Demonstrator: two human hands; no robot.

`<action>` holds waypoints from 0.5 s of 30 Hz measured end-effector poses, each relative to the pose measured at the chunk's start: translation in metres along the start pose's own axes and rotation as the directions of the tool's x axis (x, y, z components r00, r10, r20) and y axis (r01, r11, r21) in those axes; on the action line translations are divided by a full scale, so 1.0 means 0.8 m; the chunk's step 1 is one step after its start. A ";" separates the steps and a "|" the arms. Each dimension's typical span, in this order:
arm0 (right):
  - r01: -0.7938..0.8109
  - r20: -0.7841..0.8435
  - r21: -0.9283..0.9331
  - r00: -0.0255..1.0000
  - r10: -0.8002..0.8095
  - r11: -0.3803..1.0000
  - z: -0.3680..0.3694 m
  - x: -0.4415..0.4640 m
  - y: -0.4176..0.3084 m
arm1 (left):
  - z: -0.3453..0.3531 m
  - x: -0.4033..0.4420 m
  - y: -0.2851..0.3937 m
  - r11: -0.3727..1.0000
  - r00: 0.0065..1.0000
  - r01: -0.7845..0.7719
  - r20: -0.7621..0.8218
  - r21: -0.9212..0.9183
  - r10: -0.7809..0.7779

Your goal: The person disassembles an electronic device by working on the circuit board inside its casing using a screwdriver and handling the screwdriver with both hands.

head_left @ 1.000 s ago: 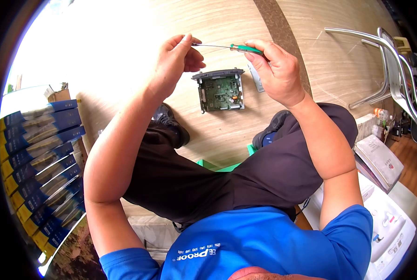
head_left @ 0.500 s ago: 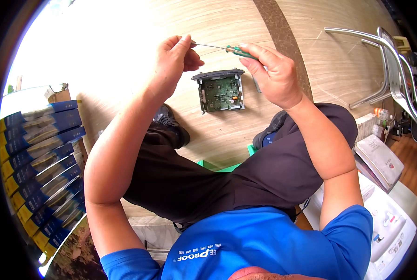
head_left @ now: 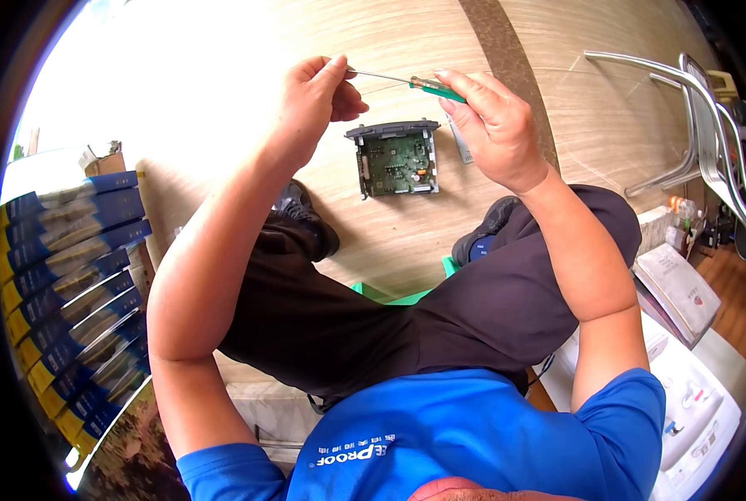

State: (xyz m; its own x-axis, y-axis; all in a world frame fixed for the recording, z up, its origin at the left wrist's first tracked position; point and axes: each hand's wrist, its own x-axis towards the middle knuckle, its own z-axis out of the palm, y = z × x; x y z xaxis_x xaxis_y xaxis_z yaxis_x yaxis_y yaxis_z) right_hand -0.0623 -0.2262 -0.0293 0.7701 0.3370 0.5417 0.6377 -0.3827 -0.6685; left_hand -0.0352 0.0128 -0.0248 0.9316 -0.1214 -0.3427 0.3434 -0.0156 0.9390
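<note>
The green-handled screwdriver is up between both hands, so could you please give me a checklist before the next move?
1. Green-handled screwdriver held by its handle: ok, in the right hand.
2. Screwdriver tip free: cannot tell; the left hand hides it.
3. Circuit board covered: not ok, exposed in its open housing.
4. Housing resting on the floor: ok.
5. Pale panel fully visible: not ok, the right hand partly covers it.

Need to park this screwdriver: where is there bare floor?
Mostly bare floor between the circuit board, both shoes and green edge; also between the dark stripe and metal chair. Crowded: left, by the blue stack. Glare hides the upper left.
</note>
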 end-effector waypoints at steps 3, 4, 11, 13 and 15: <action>-0.006 -0.017 0.021 1.000 0.007 1.000 0.003 -0.002 0.001 | -0.001 0.000 -0.001 1.000 1.000 0.001 0.010 -0.005 -0.001; -0.014 -0.036 0.031 0.999 0.015 0.999 0.004 -0.002 0.001 | -0.001 0.000 -0.001 1.000 1.000 0.001 0.010 -0.005 -0.001; -0.144 -0.055 0.020 0.988 0.145 0.989 0.004 -0.003 -0.003 | 0.001 0.001 -0.001 1.000 1.000 -0.014 0.014 -0.013 0.014; -0.159 -0.051 0.026 0.986 0.160 0.987 0.004 -0.002 -0.004 | 0.001 0.001 -0.001 1.000 1.000 -0.010 0.012 -0.012 0.010; -0.138 -0.062 0.000 0.988 0.138 0.990 0.002 -0.001 -0.005 | 0.001 0.001 -0.002 1.000 1.000 -0.015 0.008 0.009 0.015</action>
State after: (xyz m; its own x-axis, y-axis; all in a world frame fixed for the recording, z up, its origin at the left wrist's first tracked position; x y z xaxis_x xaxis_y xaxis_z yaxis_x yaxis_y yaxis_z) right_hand -0.0655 -0.2233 -0.0279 0.8503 0.2268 0.4749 0.5251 -0.4255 -0.7370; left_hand -0.0349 0.0122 -0.0264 0.9354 -0.1300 -0.3288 0.3287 -0.0227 0.9441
